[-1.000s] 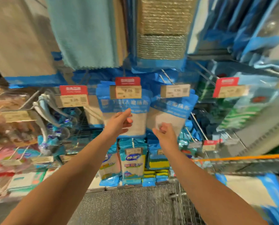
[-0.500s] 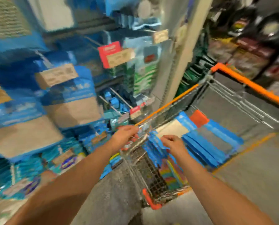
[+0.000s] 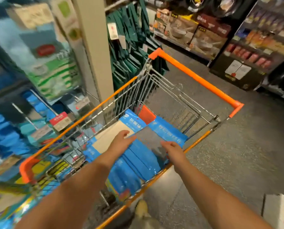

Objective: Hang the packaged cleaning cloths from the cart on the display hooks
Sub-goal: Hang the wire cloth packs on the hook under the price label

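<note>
1. Head view: the cart (image 3: 194,78), wire-sided with an orange rim, is the landmark; every place below is told from it.
2. The packaged cleaning cloths (image 3: 138,164) lie inside the cart as a fanned stack of blue packs, their long axes running from the near rim toward the far orange handle, printed blue header ends pointing away from the person.
3. A beige pack (image 3: 108,138) lies at the stack's left edge, and a grey pack (image 3: 152,141) lies on top, both along the same axis.
4. The left hand (image 3: 121,142) reaches into the cart, palm down, fingers straight and loosely spread over the join of the beige and grey packs; contact is unclear.
5. The right hand (image 3: 174,150) reaches in beside it, fingers extended at the grey pack's right edge, gripping nothing visibly.
6. Display hooks (image 3: 30,121) with price tags jut from the blurred shelving left of the cart.
</note>
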